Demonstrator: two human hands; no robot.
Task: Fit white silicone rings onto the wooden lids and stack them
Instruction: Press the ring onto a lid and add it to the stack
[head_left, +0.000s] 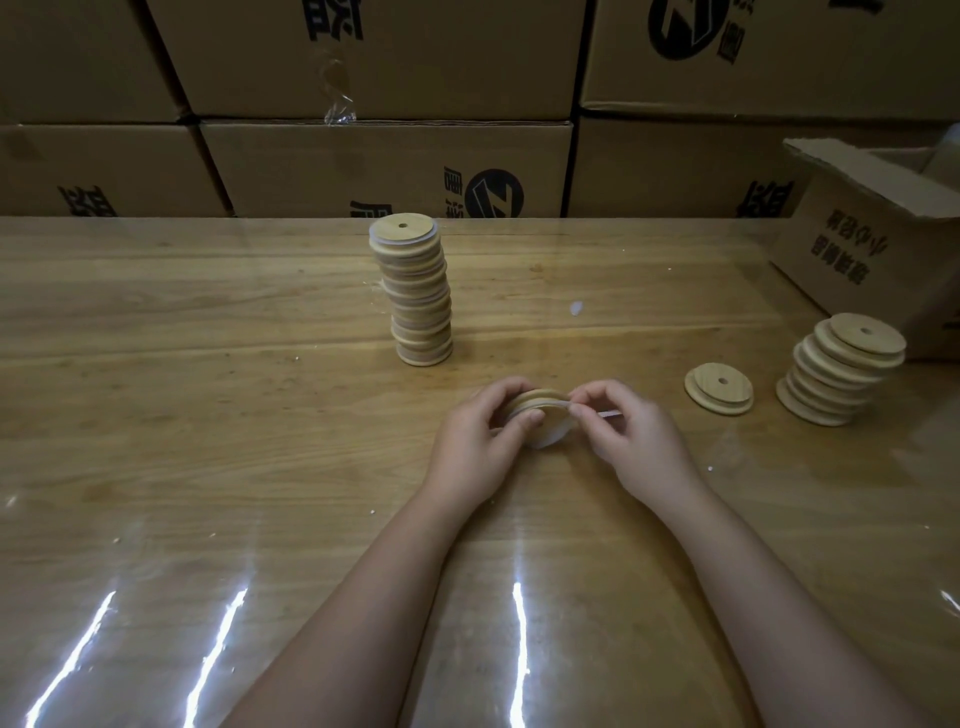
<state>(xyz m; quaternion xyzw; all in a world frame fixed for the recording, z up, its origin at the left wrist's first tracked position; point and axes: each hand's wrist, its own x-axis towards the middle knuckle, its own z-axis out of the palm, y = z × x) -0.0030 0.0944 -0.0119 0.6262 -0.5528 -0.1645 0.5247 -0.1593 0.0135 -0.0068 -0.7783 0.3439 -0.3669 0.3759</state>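
Left hand (478, 441), mine: grips one wooden lid (535, 401) by its rim. Right hand (631, 441): pinches the white silicone ring (551, 440) at that rim.

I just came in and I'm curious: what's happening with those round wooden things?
A person is fitting a white silicone ring onto a round wooden lid. The left hand grips the lid; the right hand pinches the ring at its edge. A tall stack of wooden lids showing white edges stands behind; a shorter leaning stack and one loose lid lie to the right.
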